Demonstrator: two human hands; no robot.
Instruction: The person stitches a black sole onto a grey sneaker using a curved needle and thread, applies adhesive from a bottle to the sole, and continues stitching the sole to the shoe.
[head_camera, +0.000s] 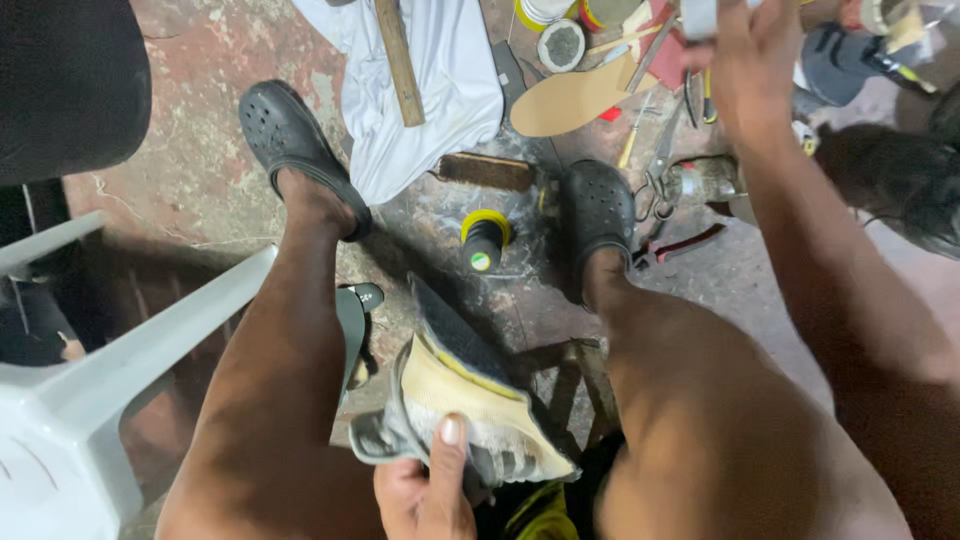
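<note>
- Our left hand (425, 490) clamps a worn shoe (470, 410), sole up, between our knees.
- Our right hand (752, 55) reaches over the scattered tools; whether it grips anything, we cannot tell.
- The loosened, yellowed sole could tear if the floppy fabric upper twists.
- The upright glue bottle (484, 240) by our foot could tip.
</note>
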